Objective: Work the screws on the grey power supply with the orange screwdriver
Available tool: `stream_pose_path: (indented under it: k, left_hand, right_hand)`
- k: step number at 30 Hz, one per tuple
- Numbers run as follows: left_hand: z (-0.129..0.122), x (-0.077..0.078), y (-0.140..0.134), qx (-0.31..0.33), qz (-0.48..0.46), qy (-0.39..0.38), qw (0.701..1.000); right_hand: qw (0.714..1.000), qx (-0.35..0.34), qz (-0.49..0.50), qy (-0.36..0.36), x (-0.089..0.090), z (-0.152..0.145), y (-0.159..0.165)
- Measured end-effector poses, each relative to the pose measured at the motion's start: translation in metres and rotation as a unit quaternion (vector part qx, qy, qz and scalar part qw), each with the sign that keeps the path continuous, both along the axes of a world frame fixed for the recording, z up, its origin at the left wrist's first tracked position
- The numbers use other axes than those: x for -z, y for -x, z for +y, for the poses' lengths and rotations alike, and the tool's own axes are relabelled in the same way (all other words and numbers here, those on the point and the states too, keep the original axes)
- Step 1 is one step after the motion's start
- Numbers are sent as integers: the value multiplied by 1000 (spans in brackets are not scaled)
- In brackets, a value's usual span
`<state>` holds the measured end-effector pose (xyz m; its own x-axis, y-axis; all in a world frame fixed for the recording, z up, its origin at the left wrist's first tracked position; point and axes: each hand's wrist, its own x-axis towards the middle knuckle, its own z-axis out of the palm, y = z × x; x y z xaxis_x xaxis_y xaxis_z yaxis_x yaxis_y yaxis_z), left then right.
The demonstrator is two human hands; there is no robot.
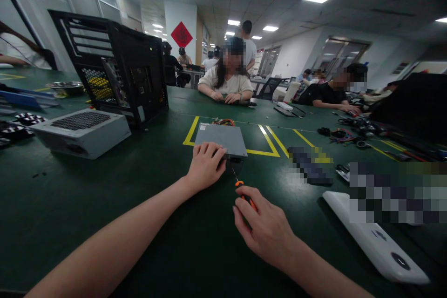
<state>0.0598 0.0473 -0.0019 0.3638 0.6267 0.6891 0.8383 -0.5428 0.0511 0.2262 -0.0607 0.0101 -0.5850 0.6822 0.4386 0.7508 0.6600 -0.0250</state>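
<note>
A flat grey computer power supply (221,137) lies in front of me on the green table, inside a yellow tape outline. Colored cables (224,122) come out at its far side. My left hand (206,165) grips its near left edge, with the fingers curled over the top. In my right hand (263,223) is a screwdriver (246,198) with an orange and black handle. Its thin shaft points up and away toward the near face of the power supply, by the socket. Whether the tip touches a screw is too small to tell.
On the left stand an open black computer case (118,65) and a larger silver power supply (84,132). A metal bowl (66,87) sits behind. To the right are a white elongated device (377,237) and tangled cables (340,136). A person (226,79) sits opposite.
</note>
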Motion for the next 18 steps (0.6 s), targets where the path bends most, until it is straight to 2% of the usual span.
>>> stream_pose_path:
  k: [3,6,11,18]
  left_hand:
    - [0,1,-1,1,-6,0,1000]
    - [-1,1,0,2,-6,1,1000]
    - [-1,2,1,3,0,6,1000]
    - [0,2,1,0,6,-6,1000]
  right_hand:
    - [997,-36,37,56,-4,-4,2]
    - [994,-53,33,86,-6,-5,5]
    - [994,-93,17,47,-6,1,5]
    - [976,-166,131,53,-5,6,-3]
